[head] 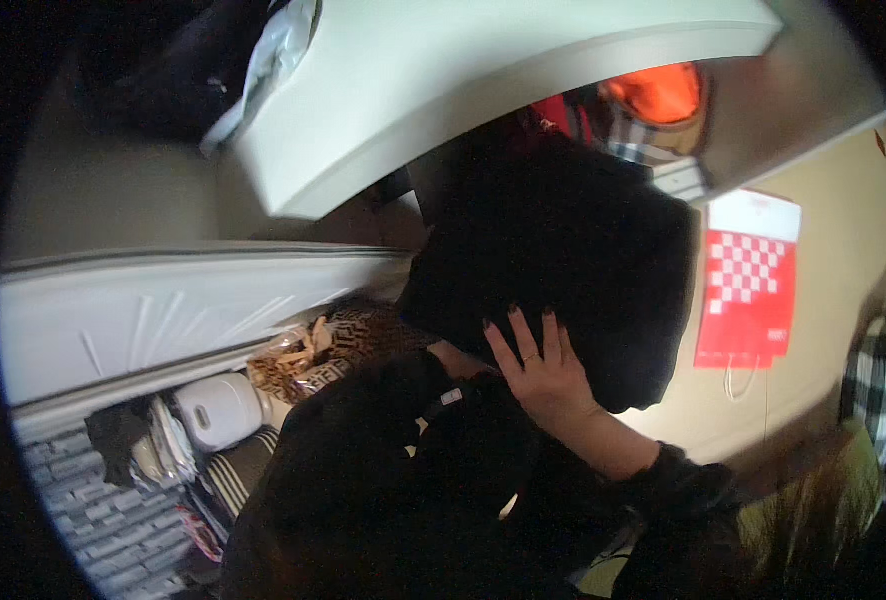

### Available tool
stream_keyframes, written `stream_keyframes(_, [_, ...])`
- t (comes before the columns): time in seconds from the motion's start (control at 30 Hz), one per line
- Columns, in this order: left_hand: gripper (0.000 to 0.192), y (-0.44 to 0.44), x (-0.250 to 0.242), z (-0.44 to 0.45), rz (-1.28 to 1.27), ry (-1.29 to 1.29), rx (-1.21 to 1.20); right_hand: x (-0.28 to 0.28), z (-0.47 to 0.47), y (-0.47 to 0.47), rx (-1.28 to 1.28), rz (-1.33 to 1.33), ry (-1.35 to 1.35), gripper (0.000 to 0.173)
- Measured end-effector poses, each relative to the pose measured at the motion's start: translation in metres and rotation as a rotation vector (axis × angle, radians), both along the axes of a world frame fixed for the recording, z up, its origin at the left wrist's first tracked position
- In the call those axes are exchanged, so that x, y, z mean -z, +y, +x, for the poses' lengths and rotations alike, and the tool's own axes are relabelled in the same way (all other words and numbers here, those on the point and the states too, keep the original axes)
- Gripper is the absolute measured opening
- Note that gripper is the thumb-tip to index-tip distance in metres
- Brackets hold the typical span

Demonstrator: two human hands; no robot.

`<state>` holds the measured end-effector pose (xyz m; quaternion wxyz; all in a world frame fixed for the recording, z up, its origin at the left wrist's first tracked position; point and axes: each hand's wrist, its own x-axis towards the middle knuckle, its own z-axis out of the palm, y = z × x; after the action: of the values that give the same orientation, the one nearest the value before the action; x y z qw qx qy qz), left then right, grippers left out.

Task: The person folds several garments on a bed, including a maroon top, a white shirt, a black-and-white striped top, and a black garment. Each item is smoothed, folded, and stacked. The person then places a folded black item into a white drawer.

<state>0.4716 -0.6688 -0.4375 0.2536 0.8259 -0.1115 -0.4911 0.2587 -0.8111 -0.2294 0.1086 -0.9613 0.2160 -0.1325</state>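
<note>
A large piece of black folded cloth spans the middle of the view, in front of me. My right hand, with dark nails and a thin ring, lies on its near side, palm down and fingers spread. Of my left arm only a bit of skin by the wrist shows at the cloth's lower left edge; the left hand itself is hidden, seemingly beneath the cloth. A small white tag shows on dark fabric below the cloth.
Overhead is a white panel. Behind the cloth, an orange item sits in a compartment. A red and white paper bag lies at the right, plaid fabric beyond. At the left are a white container and a patterned bag.
</note>
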Motion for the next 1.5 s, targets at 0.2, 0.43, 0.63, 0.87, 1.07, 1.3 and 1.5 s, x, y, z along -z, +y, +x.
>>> stream_keyframes(0.2, [0.055,-0.018,0.094,0.009,-0.086,-0.077,-0.079,0.083,-0.001,-0.050,-0.411,0.215,0.022,0.054])
stream_keyframes(0.43, [0.053,-0.001,0.084,0.007,-0.058,-0.085,-0.089,0.067,0.021,-0.115,0.269,0.572,-0.283,0.063])
stream_keyframes(0.63, [0.051,0.007,0.085,0.011,-0.085,-0.059,-0.058,0.076,0.136,-0.164,0.574,-0.072,-0.244,0.105])
stream_keyframes(0.87, [0.049,0.021,0.084,0.018,-0.096,-0.041,-0.036,0.091,0.146,-0.213,0.768,0.348,-0.127,0.081])
stream_keyframes(1.07, [0.047,0.017,0.083,0.022,-0.134,-0.025,-0.028,0.057,0.065,-0.239,0.441,0.098,-0.154,0.043])
stream_keyframes(1.3, [0.045,-0.033,0.072,0.022,-0.253,0.022,-0.085,0.044,-0.138,-0.181,0.431,0.374,-0.270,0.047])
stream_keyframes(1.5, [0.043,-0.091,0.058,0.024,-0.433,0.138,-0.301,0.134,-0.351,-0.121,1.050,0.603,-0.327,0.058])
